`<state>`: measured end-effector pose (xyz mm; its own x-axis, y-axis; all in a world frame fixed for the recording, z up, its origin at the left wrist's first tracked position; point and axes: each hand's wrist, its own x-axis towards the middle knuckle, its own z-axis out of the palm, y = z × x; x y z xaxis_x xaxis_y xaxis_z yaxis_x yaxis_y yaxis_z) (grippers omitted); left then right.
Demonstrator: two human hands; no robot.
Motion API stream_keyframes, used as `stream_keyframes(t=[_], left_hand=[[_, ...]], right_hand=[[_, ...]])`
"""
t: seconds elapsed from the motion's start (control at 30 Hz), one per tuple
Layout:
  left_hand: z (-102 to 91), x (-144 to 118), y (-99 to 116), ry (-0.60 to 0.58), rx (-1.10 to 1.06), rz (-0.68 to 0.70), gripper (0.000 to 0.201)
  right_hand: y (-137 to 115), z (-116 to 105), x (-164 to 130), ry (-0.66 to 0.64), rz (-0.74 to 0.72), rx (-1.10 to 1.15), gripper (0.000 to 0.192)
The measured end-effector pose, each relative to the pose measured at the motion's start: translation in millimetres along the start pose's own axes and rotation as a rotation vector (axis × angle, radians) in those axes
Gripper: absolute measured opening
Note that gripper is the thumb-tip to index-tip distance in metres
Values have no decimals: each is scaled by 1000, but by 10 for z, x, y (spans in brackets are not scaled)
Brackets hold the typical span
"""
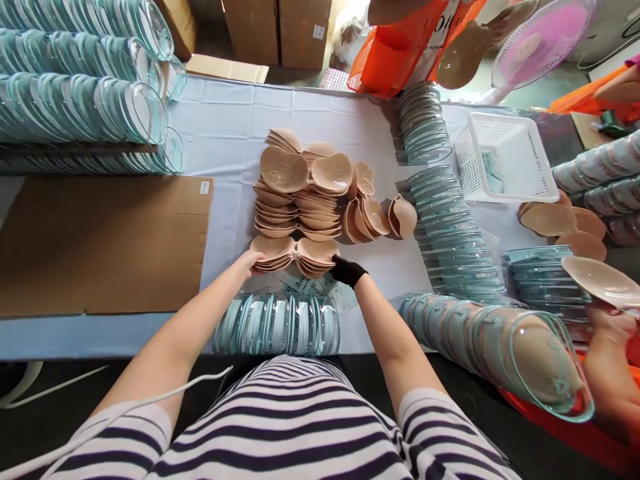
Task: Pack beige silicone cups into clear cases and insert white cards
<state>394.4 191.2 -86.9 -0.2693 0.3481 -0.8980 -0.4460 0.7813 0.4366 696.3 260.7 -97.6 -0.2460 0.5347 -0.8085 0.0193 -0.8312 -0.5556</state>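
Both hands [299, 265] flank the nearest cup stack [295, 255], touching its edges.

Setting: small factory packing station. Evidence: tabletop [235, 127] under pale cloth carries many identical beige cups [295, 200] in stacks, plus long rows of clear plastic shells [80, 107] on several sides. Flat cardboard sheet [100, 240] lies on it; cartons [277, 30] stand behind. White basket [505, 160] nearby; a co-worker's arm [607, 373] at right.
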Motion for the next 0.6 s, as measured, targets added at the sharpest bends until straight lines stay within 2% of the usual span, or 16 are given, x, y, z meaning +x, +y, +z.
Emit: stream_keyframes(t=[0.2,0.33,0.43,0.53,0.6], left_hand=[[-96,-107,-61,-52,-118,33,47],[-58,-214,-45,-181,-225,27,40],[-104,-270,-29,-225,-336,141,39],[-274,-240,-16,-110,-319,432,47],[-419,-186,-24,12,-110,610,54]], right_hand=[[23,83,-116,-66,57,48,19],[-2,171,-198,-165,22,135,24],[-55,179,-179,-113,-235,103,34],[-89,158,-84,61,-542,-49,39],[-75,155,-17,143,-645,-320,44]])
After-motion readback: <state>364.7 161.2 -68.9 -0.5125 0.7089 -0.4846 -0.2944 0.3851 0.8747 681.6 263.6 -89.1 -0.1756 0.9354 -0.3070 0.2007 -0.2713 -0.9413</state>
